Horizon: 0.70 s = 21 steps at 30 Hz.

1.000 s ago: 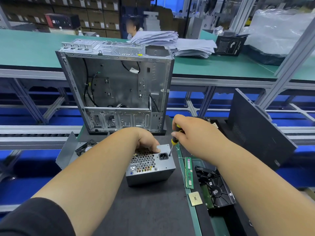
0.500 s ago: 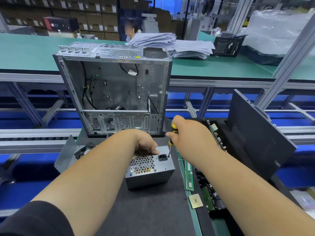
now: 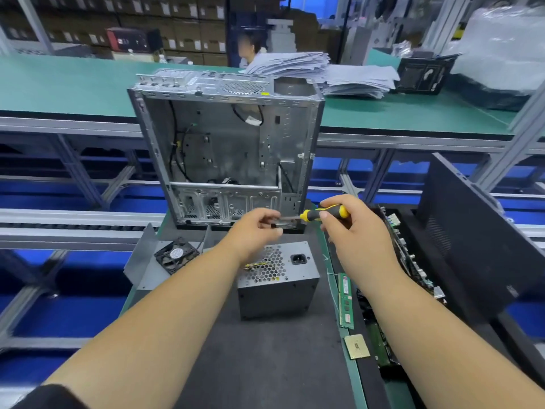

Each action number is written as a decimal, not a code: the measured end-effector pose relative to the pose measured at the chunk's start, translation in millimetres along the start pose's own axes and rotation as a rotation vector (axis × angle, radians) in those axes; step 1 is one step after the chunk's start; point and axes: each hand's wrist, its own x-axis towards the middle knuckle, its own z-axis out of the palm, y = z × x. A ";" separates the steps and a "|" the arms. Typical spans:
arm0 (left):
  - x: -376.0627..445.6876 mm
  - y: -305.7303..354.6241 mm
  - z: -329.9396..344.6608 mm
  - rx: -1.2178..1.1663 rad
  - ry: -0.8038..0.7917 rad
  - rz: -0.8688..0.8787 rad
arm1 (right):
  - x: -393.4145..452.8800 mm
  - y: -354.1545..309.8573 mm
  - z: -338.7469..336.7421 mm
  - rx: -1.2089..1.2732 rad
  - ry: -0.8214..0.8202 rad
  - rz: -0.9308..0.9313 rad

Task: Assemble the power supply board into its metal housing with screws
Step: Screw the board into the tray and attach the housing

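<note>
**Both hands up on the screwdriver, power supply waiting below**

Starting on the left, a loose case fan (image 3: 176,255) lies on the dark mat (image 3: 265,364), well clear of the action. Next comes the left hand (image 3: 256,228), raised above the bench, its fingertips (image 3: 275,222) curled in and pinching the bare metal shaft of the screwdriver (image 3: 320,214); whether a screw sits at the tip cannot be told. Straight below, at about 6 o'clock from that hand, stands the power supply (image 3: 278,283), a closed grey steel box with a honeycomb grille and a mains socket on top. Neither hand touches it. It looks rigid and fairly heavy for its bulk, with smooth painted walls, so the safest hold is probably by two opposite side walls, keeping fingers off the grille. At 12 o'clock from the hands rises the open metal chassis (image 3: 227,149), upright on the mat. Moving right, the right hand (image 3: 354,231) wraps the yellow-and-black handle, holding the tool level, tip pointing to 9 o'clock. The box lies at roughly 7 o'clock from this hand. Further right, a memory stick (image 3: 345,299) rests beside the mat.
</note>
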 end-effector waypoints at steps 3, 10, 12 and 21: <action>-21.8 -3.9 -34.8 -0.005 0.221 0.029 | -0.2 -4.0 16.2 0.162 -0.039 0.051; -93.8 -52.8 -110.2 -0.045 0.518 -0.176 | -5.3 -12.4 66.1 0.322 -0.142 0.105; -112.6 -65.7 -120.3 -0.037 0.564 -0.235 | -7.5 -14.9 78.3 0.366 -0.176 0.126; -154.1 -116.3 -124.1 0.154 0.573 -0.456 | -12.9 -19.1 106.3 0.432 -0.244 0.150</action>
